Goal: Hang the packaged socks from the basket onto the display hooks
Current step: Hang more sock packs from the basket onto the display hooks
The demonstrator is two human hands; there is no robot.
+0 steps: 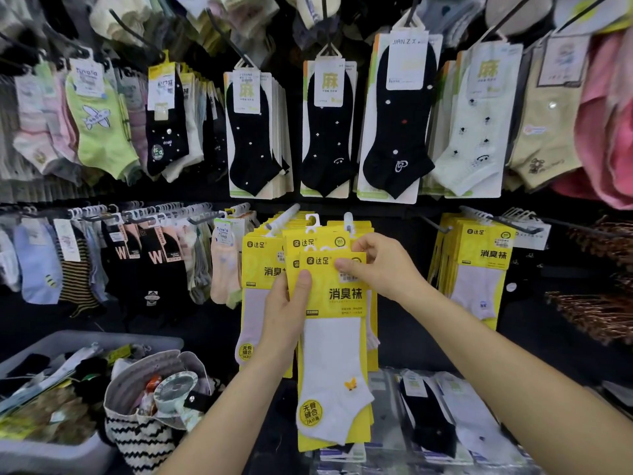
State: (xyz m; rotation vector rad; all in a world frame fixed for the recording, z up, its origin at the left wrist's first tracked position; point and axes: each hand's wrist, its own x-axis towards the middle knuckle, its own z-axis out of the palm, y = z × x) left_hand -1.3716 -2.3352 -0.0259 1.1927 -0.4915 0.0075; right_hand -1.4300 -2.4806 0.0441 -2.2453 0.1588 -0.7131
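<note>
Left hand (286, 313) gripping yellow-carded white sock pack (330, 341) at its left edge, right hand (378, 265) pinching its top corner, grey plastic basket (113, 341) near left, white display hook (282, 217) above.

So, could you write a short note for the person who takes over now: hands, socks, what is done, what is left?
Left hand holds the yellow sock pack by its left edge, thumb on the front.
Right hand pinches its top, just below the white hook.
Done: hung packs of the same yellow kind are on the hooks behind.
Left: get this pack onto the hook. More packs lie in the grey basket.
</note>
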